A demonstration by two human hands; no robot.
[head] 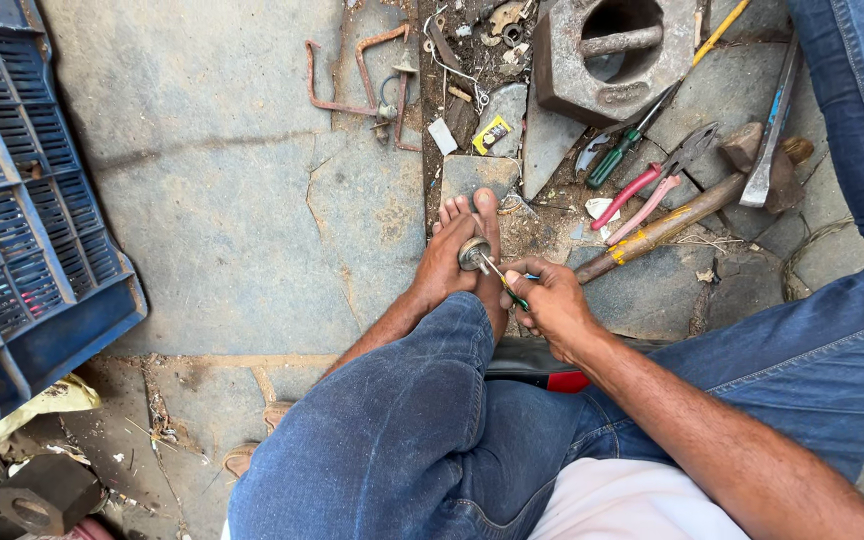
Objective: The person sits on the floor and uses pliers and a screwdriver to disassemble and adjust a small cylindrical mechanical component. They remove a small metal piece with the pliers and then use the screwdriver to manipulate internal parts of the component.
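Hands: my right (552,300) pinches a small screwdriver (500,278) against a round metal part (472,253); left unseen; yellow-black packet (492,133) lies beyond.

Cracked stone floor (242,230) bearing a blue plastic crate (22,220) at left, bent rusty rods (357,80), a heavy metal block (617,55), red-handled pliers (652,185), a wooden-handled hammer (672,225) and a green-handled screwdriver (617,155).
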